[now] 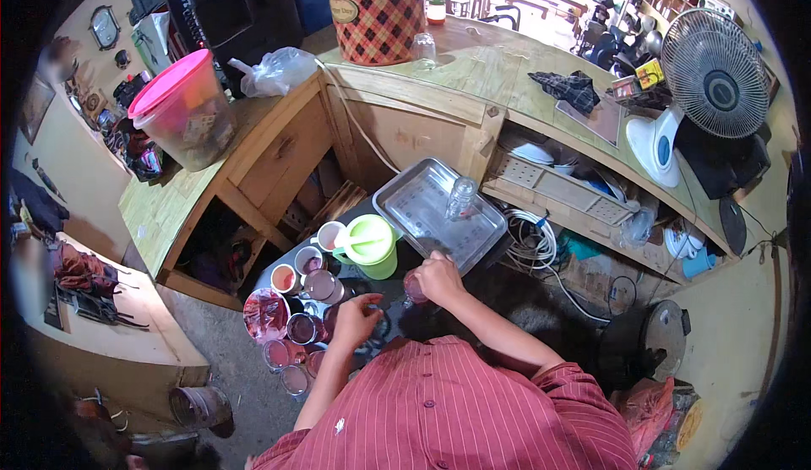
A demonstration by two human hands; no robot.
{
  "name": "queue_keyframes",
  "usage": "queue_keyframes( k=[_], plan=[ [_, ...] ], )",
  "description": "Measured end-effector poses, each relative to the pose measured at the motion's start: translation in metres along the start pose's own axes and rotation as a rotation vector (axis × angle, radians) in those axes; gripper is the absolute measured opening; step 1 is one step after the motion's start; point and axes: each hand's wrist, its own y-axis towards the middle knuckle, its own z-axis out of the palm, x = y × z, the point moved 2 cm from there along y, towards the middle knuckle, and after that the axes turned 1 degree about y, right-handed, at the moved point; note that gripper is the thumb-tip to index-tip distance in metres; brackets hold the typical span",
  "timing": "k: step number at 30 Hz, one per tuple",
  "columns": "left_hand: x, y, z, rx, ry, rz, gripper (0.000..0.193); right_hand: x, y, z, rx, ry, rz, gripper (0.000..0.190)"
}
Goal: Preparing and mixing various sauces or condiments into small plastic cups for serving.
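My right hand [437,280] grips a glass mug [415,287] with reddish contents, beside the metal tray's near corner. My left hand [358,319] hovers among the cups with bent fingers; whether it touches one cannot be told. Left of it stand several glass mugs, among them one of dark red liquid [301,329] and one of pinkish liquid [277,354]. A bowl covered in clear plastic [266,315] sits at the table's left edge. Behind the mugs are a lime-green lidded pitcher [370,248] and several white cups, one with orange-red contents [283,277].
On the metal tray [412,197] an upturned clear glass [462,196] stands. A wooden counter [481,58] curves around, bearing a checkered cooler [377,17], a pink-lidded bin [184,112] and a fan [716,77]. Coiled white cable [529,239] lies under the shelf; a bucket [199,406] is at left.
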Motion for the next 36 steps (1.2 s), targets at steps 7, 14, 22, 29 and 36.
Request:
queue_keyframes(
  k=[7, 14, 22, 29, 36],
  plan=[
    [0.024, -0.033, -0.072, -0.206, -0.165, -0.145, 0.029, 0.003, -0.005, -0.006, -0.104, -0.030, -0.006, 0.019],
    [0.065, -0.051, -0.114, -0.417, -0.194, -0.042, 0.026, 0.002, -0.005, 0.012, 0.110, -0.216, 0.048, 0.017],
    [0.078, -0.072, -0.141, -0.485, -0.196, -0.043, 0.022, 0.014, -0.010, 0.004, 0.019, -0.062, 0.078, 0.016],
    [0.096, -0.076, -0.156, -0.579, -0.184, -0.108, 0.022, 0.019, -0.007, -0.004, -0.089, -0.027, 0.095, 0.016],
    [0.141, -0.048, -0.179, -0.667, 0.048, -0.229, 0.026, 0.018, -0.006, -0.009, -0.193, 0.079, 0.048, 0.015]
  ],
)
